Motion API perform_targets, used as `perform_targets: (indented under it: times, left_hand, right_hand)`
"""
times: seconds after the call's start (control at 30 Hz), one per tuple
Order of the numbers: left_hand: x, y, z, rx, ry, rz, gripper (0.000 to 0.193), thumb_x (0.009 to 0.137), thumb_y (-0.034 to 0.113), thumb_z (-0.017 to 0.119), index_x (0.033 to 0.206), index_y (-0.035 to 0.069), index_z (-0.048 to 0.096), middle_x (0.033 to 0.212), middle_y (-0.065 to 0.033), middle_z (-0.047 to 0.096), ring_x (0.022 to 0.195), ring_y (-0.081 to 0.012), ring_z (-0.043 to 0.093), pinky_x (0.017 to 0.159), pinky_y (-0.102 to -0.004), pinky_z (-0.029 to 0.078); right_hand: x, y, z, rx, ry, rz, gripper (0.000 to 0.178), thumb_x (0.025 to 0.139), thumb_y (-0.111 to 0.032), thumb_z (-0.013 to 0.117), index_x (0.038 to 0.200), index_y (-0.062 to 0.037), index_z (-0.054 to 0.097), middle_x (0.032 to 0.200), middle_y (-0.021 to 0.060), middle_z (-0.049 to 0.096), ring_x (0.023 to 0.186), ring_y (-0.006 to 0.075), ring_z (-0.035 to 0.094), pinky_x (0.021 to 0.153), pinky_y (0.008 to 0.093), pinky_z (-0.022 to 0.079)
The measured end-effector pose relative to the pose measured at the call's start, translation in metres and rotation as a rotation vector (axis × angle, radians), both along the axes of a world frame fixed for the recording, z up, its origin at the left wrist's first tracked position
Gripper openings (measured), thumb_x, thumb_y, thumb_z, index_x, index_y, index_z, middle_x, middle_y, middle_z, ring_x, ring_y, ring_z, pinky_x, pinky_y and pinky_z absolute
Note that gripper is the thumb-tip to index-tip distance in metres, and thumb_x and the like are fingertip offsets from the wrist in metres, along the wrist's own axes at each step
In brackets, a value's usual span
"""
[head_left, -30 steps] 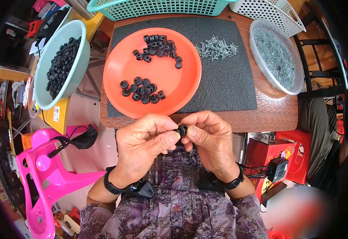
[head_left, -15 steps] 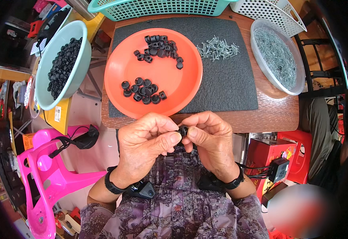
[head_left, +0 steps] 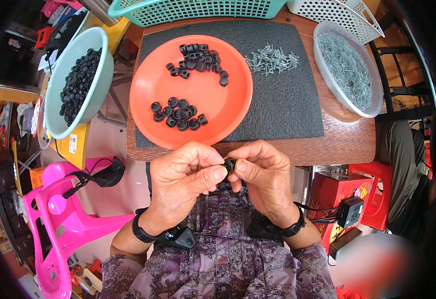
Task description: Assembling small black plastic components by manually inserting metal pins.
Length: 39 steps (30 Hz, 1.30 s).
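Note:
Between my two hands, just off the table's near edge, is a small black plastic cord lock (head_left: 230, 164). My left hand (head_left: 179, 178) pinches it from one side with thumb and forefinger. From the other side, the thumb and fingers of my right hand (head_left: 263, 177) are closed on the same piece. Much of it is hidden by the fingertips. Beyond them stands an orange-red round tray (head_left: 153, 82), bearing two groups of similar black pieces: a far cluster (head_left: 198, 61) and a near cluster (head_left: 179, 113) with several hollow round ends facing up.
A dark foam mat (head_left: 287, 107) lies under the tray, with a heap of thin silvery metal pieces (head_left: 272, 60). More fill a clear tub (head_left: 347, 72) at right. A pale green basin (head_left: 100, 82) of black parts stands left. Baskets (head_left: 198, 12) line the back; a pink stool (head_left: 78, 219) is at left.
My hands keep the same pinch on the cord lock, with hardly any visible movement. The whole view has shifted very slightly.

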<state>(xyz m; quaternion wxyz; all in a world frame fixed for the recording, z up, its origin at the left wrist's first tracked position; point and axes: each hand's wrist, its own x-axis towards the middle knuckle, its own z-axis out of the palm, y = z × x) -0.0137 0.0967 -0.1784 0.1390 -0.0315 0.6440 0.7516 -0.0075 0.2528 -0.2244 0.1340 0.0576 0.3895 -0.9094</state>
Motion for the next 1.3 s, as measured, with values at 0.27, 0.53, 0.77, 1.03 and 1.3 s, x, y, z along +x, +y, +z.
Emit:
perform_targets:
  times: [0.27,0.53,0.77,1.03,1.3]
  left_hand:
    - [0.0002,0.0014,0.0022,0.011,0.003,0.030,0.013,0.078,0.001,0.068,0.086,-0.004,0.059,0.071,-0.0070,0.062,0.056,-0.0078,0.055,0.048,-0.0184,0.045]
    - [-0.0009,-0.0008,0.0031,0.034,-0.035,0.019,0.014,0.077,0.001,0.068,0.085,-0.005,0.059,0.070,-0.0088,0.062,0.055,-0.0095,0.056,0.047,-0.0192,0.046]
    - [-0.0018,-0.0025,0.0026,0.027,-0.053,0.012,0.014,0.077,0.001,0.068,0.085,-0.005,0.059,0.070,-0.0093,0.062,0.055,-0.0097,0.056,0.046,-0.0193,0.046]
    - [-0.0019,-0.0020,0.0001,-0.009,-0.072,-0.001,0.012,0.078,0.001,0.067,0.085,-0.005,0.059,0.071,-0.0085,0.061,0.055,-0.0086,0.055,0.048,-0.0189,0.045]
    - [-0.0021,0.0010,-0.0009,0.007,-0.030,-0.007,0.011,0.080,0.002,0.066,0.086,-0.003,0.059,0.072,-0.0050,0.061,0.057,-0.0059,0.053,0.049,-0.0173,0.044]
  right_hand:
    - [0.0005,-0.0006,0.0003,-0.032,-0.035,0.002,0.012,0.084,-0.001,0.060,0.095,0.0039,0.060,0.077,0.0084,0.063,0.065,0.0106,0.061,0.050,0.0204,0.049]
    - [0.0003,-0.0010,0.0020,-0.032,-0.061,0.030,0.012,0.085,-0.002,0.059,0.095,0.0038,0.060,0.075,0.0086,0.062,0.062,0.0106,0.059,0.049,0.0211,0.048]
    - [0.0001,-0.0012,0.0013,-0.045,-0.087,0.039,0.012,0.084,-0.002,0.060,0.095,0.0039,0.060,0.074,0.0086,0.062,0.061,0.0109,0.058,0.049,0.0217,0.048]
    - [0.0032,-0.0041,-0.0009,0.069,-0.019,-0.009,0.011,0.084,0.001,0.059,0.095,0.0035,0.060,0.076,0.0083,0.062,0.062,0.0103,0.058,0.050,0.0211,0.049]
    - [0.0068,-0.0043,0.0002,0.209,0.127,-0.092,0.012,0.085,0.003,0.057,0.097,0.0014,0.060,0.082,0.0051,0.061,0.068,0.0084,0.059,0.054,0.0194,0.050]
